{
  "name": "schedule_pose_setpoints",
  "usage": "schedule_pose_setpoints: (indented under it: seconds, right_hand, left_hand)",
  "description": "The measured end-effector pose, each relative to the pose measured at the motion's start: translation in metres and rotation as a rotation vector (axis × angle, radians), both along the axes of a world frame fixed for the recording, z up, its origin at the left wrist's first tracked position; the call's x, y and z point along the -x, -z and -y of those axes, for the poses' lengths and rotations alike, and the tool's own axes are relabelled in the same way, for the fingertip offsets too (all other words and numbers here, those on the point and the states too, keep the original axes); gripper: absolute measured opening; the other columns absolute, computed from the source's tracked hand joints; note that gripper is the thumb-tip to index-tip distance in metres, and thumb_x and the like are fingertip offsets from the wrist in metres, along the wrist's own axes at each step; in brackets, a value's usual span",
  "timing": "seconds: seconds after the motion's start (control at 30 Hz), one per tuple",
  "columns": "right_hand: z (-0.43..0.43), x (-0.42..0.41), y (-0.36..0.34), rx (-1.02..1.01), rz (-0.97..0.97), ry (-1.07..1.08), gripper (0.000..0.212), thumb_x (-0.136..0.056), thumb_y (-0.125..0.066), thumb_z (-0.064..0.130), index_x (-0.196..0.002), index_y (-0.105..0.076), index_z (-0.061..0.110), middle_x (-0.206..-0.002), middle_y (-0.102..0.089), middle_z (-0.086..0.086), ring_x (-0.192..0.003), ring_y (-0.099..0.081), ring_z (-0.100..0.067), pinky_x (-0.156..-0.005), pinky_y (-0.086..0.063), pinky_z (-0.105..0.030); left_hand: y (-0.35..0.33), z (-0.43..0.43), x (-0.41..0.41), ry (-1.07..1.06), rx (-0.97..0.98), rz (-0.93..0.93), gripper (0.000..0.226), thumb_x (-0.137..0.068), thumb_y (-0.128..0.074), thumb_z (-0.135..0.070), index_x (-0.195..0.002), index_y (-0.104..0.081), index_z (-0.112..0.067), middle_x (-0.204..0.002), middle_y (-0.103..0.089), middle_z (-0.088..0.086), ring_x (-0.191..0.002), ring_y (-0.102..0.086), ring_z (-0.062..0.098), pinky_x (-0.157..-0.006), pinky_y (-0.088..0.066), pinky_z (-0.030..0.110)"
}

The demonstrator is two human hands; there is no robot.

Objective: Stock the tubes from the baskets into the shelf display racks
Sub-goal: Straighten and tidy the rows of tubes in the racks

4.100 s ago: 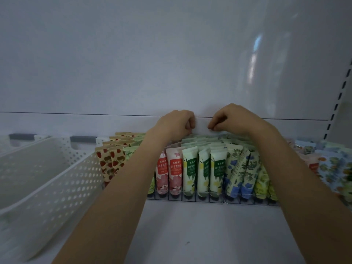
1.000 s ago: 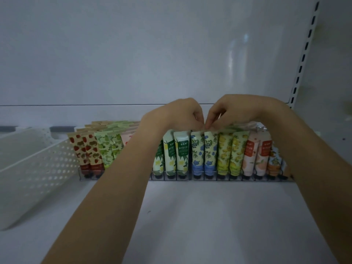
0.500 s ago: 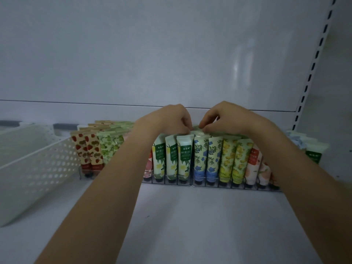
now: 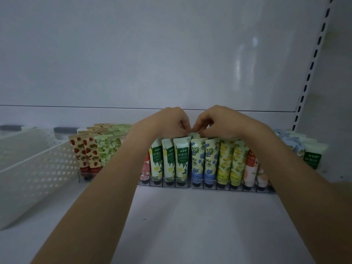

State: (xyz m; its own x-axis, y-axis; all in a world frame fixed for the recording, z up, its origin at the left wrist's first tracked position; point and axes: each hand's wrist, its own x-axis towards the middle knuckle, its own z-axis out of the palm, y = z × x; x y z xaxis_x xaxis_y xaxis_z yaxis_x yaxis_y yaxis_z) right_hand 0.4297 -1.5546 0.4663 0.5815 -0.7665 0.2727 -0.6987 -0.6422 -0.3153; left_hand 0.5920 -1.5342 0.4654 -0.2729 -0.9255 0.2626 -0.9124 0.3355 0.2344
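The left grip [image 4: 169,121] and right grip [image 4: 219,121] sit knuckle to knuckle, fingers curled down onto the top edges of the tubes [image 4: 182,159] behind the front row; whether either pinches one cannot be told. The tubes stand upright in the wire rack [image 4: 209,186] on the shelf [image 4: 190,225], with a white perforated basket [image 4: 38,168] to the left.

Retail shop. White shelf [image 4: 171,216] with slotted upright [image 4: 312,69] at right; wire display racks [image 4: 209,186] packed with rows of patterned tubes [image 4: 181,159], grouped by design; perforated white basket [image 4: 38,168] on shelf, left side.
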Motion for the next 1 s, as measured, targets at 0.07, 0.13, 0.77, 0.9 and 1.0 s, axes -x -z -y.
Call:
schedule_pose_setpoints:
  seconds: [0.07,0.13,0.77,0.9,1.0]
  right_hand:
    - [0.001,0.001,0.0,-0.019,0.014,0.016,0.021,-0.082,-0.063,0.01,-0.088,-0.069,0.029,-0.079,-0.061,0.017,-0.069,-0.053,0.003,-0.057,-0.037,-0.012]
    - [0.001,0.003,0.0,-0.022,0.014,0.03,0.02,-0.082,-0.064,0.011,-0.083,-0.067,0.031,-0.077,-0.059,0.018,-0.07,-0.053,0.004,-0.057,-0.036,-0.013]
    - [-0.001,0.001,0.002,0.005,-0.032,0.013,0.021,-0.088,-0.058,0.009,-0.092,-0.071,0.025,-0.08,-0.056,0.016,-0.069,-0.049,0.006,-0.056,-0.033,-0.008]
    - [0.0,0.0,0.003,0.014,-0.035,0.009,0.022,-0.088,-0.057,0.009,-0.093,-0.071,0.024,-0.083,-0.057,0.013,-0.069,-0.049,0.006,-0.056,-0.034,-0.008]
    - [0.001,0.0,0.004,0.008,-0.032,0.01,0.021,-0.088,-0.057,0.008,-0.094,-0.071,0.023,-0.085,-0.058,0.012,-0.069,-0.049,0.006,-0.056,-0.034,-0.007]
  left_hand:
    - [-0.001,-0.001,-0.001,-0.006,-0.013,-0.013,0.013,-0.087,-0.059,-0.018,-0.095,-0.069,-0.02,-0.078,-0.057,-0.013,-0.07,-0.051,0.001,-0.061,-0.038,0.015]
    - [-0.004,-0.004,-0.005,-0.01,-0.005,-0.036,0.013,-0.088,-0.056,-0.018,-0.094,-0.067,-0.02,-0.082,-0.058,-0.011,-0.076,-0.053,0.004,-0.07,-0.04,0.018]
    - [-0.02,-0.02,-0.022,-0.103,-0.156,0.023,0.008,-0.081,-0.068,-0.022,-0.084,-0.061,-0.021,-0.078,-0.064,-0.008,-0.039,-0.047,-0.005,-0.047,-0.034,0.014]
    - [-0.019,-0.019,-0.02,-0.081,-0.171,-0.004,0.009,-0.082,-0.068,-0.016,-0.089,-0.062,-0.018,-0.084,-0.065,-0.006,-0.043,-0.05,-0.009,-0.043,-0.034,0.006]
    - [-0.019,-0.019,-0.022,-0.066,-0.178,-0.013,0.01,-0.082,-0.068,-0.015,-0.085,-0.06,-0.02,-0.084,-0.065,-0.006,-0.044,-0.051,-0.01,-0.043,-0.034,0.004]
